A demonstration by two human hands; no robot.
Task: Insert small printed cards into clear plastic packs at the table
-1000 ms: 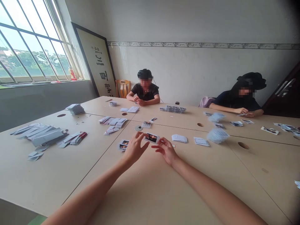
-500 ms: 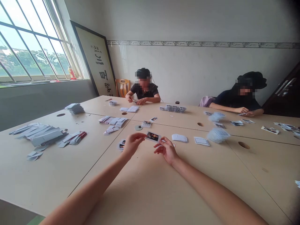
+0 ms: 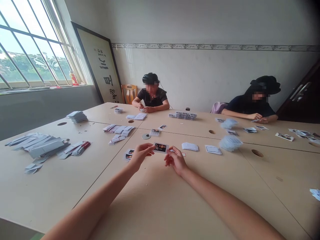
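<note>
I hold a small picture card [image 3: 160, 147] with a dark image and white border above the beige table [image 3: 155, 200]. My left hand [image 3: 140, 154] pinches its left end between thumb and fingers. My right hand [image 3: 175, 160] pinches its right end, the other fingers curled. A short stack of similar picture cards [image 3: 128, 154] lies on the table just left of my left hand. A white card pile [image 3: 189, 146] lies beyond my right hand.
Grey-white card heaps [image 3: 42, 145] lie at the left, more piles [image 3: 120, 130] in the middle, a round disc [image 3: 146, 136], pale blue bundles [image 3: 230, 142]. Two people [image 3: 151, 95] [image 3: 252, 103] sit at the far side handling cards. Round holes [image 3: 257, 153] dot the tabletop.
My left hand went from open fingers near the card to a pinch on its left end. Both hands and card stayed nearly in place; the view shifted slightly.
</note>
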